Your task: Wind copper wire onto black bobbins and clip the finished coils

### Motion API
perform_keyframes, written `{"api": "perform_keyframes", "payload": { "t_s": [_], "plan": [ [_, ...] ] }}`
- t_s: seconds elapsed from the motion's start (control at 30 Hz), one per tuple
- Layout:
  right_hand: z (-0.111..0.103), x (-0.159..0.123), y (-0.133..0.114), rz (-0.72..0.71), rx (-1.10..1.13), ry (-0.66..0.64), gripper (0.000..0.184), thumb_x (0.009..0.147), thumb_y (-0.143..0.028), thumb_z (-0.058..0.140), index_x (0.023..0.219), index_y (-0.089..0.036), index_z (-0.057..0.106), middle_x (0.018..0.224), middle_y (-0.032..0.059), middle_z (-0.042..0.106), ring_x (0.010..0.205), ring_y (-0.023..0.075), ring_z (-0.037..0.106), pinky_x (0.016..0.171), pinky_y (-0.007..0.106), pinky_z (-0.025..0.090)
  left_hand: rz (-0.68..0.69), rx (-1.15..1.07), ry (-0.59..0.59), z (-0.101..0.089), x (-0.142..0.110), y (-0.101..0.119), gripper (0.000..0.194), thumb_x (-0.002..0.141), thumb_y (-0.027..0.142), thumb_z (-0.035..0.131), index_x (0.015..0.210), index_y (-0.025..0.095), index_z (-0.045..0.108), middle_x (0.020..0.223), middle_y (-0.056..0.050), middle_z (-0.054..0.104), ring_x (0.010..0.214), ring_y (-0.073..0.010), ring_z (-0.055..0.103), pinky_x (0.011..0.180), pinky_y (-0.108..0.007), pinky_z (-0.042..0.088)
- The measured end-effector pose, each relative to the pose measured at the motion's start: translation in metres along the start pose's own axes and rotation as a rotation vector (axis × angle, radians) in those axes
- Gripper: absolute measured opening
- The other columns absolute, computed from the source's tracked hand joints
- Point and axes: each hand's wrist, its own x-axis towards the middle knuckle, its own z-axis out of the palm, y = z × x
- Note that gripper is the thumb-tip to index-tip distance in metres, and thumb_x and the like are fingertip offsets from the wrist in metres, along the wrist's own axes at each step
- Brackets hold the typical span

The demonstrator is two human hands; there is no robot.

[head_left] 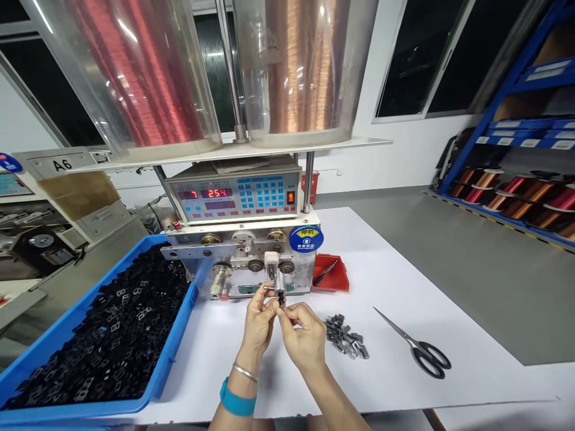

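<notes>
My left hand [259,320] and my right hand [303,335] meet in front of the winding machine [240,239]. Both pinch a small black bobbin [281,297] at the tip of the machine's spindle [277,281]. The fingers of both hands are closed round it. A blue band and a thin bracelet sit on my left wrist. A pile of small grey bobbins [345,338] lies on the white table [404,287] just right of my right hand.
A blue tray [179,335] full of black bobbins stands at the left. Scissors [420,347] lie at the right. A red tray [335,278] holds a black pen. Two clear cylinders with copper wire [305,66] stand above the machine. Shelves with spools [516,191] line the far right.
</notes>
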Motion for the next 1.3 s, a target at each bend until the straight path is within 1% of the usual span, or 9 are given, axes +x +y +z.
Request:
{"api": "perform_keyframes", "payload": {
  "t_s": [0.4, 0.53, 0.63, 0.73, 0.8, 0.9, 1.0, 1.1, 1.3],
  "plan": [
    [0.002, 0.008, 0.001, 0.048, 0.053, 0.000, 0.030, 0.083, -0.027, 0.058, 0.054, -0.021, 0.051, 0.057, 0.0018, 0.059, 0.057, 0.0135, 0.058, 0.055, 0.026, 0.049, -0.017, -0.039, 0.052, 0.003, -0.003, -0.006, 0.044, 0.053, 0.022, 0.082, 0.091, 0.023, 0.061, 0.075, 0.007, 0.056, 0.071, -0.0110, 0.063, 0.068, -0.023, 0.051],
    [-0.030, 0.029, 0.034, 0.381, 0.413, -0.390, 0.021, 0.064, -0.038, 0.075, 0.062, -0.019, 0.066, 0.068, 0.0035, 0.069, 0.052, 0.0147, 0.060, 0.046, 0.028, 0.050, 0.023, -0.010, 0.076, 0.004, -0.003, -0.004, 0.047, 0.052, 0.025, 0.085, 0.094, 0.022, 0.062, 0.073, 0.007, 0.058, 0.073, -0.0108, 0.064, 0.072, -0.023, 0.051],
    [-0.060, 0.057, 0.048, 0.572, 0.471, -0.300, 0.030, 0.063, -0.045, 0.073, 0.072, -0.017, 0.067, 0.073, 0.0033, 0.070, 0.037, 0.0066, 0.046, 0.032, 0.021, 0.038, 0.042, 0.000, 0.072, 0.005, -0.002, -0.003, 0.046, 0.053, 0.026, 0.085, 0.093, 0.021, 0.063, 0.071, 0.007, 0.057, 0.071, -0.0105, 0.063, 0.076, -0.027, 0.053],
    [-0.074, 0.078, 0.029, 0.704, 0.657, -0.179, 0.034, 0.073, -0.043, 0.065, 0.096, -0.020, 0.063, 0.102, 0.0074, 0.069, 0.040, 0.0039, 0.049, 0.029, 0.016, 0.031, 0.056, -0.005, 0.068, 0.006, -0.002, -0.002, 0.045, 0.053, 0.024, 0.085, 0.092, 0.022, 0.063, 0.070, 0.007, 0.056, 0.069, -0.0098, 0.062, 0.071, -0.026, 0.053],
    [-0.071, 0.083, 0.006, 0.859, 0.883, -0.314, 0.041, 0.071, -0.038, 0.067, 0.108, -0.022, 0.057, 0.114, 0.0090, 0.066, 0.049, 0.0078, 0.059, 0.032, 0.017, 0.037, 0.058, 0.002, 0.065, 0.006, -0.003, -0.001, 0.044, 0.053, 0.024, 0.085, 0.091, 0.022, 0.063, 0.070, 0.007, 0.056, 0.068, -0.0094, 0.061, 0.068, -0.024, 0.052],
    [-0.055, 0.078, -0.017, 0.999, 1.082, -0.537, 0.041, 0.072, -0.040, 0.067, 0.106, -0.019, 0.056, 0.088, 0.0054, 0.069, 0.054, 0.0134, 0.064, 0.039, 0.021, 0.046, 0.042, 0.029, 0.082, 0.006, -0.004, 0.002, 0.044, 0.053, 0.025, 0.085, 0.091, 0.022, 0.065, 0.071, 0.007, 0.057, 0.065, -0.0073, 0.059, 0.064, -0.020, 0.051],
    [-0.039, 0.066, -0.013, 0.937, 1.057, -0.373, 0.037, 0.071, -0.050, 0.068, 0.083, -0.016, 0.060, 0.049, -0.0080, 0.046, 0.038, 0.0050, 0.040, 0.036, 0.016, 0.029, 0.019, 0.057, 0.100, 0.006, -0.005, 0.006, 0.044, 0.053, 0.026, 0.086, 0.091, 0.022, 0.066, 0.071, 0.007, 0.058, 0.063, -0.0070, 0.059, 0.061, -0.020, 0.051],
    [-0.029, 0.055, 0.007, 0.736, 0.863, -0.143, 0.042, 0.068, -0.056, 0.068, 0.066, -0.016, 0.058, 0.042, -0.0123, 0.025, 0.039, 0.0030, 0.017, 0.039, 0.019, 0.012, 0.005, 0.083, 0.109, 0.005, -0.005, 0.008, 0.044, 0.051, 0.027, 0.088, 0.089, 0.021, 0.066, 0.071, 0.006, 0.058, 0.062, -0.0085, 0.060, 0.057, -0.020, 0.051],
    [-0.006, 0.031, 0.025, 0.721, 0.756, -0.198, 0.038, 0.070, -0.052, 0.064, 0.056, -0.020, 0.050, 0.041, -0.0106, 0.028, 0.041, 0.0055, 0.019, 0.041, 0.023, 0.014, 0.035, 0.198, 0.107, -0.001, -0.003, 0.008, 0.040, 0.054, 0.029, 0.085, 0.085, 0.019, 0.062, 0.071, 0.005, 0.062, 0.055, -0.0072, 0.058, 0.050, -0.018, 0.048]
  ]
}}
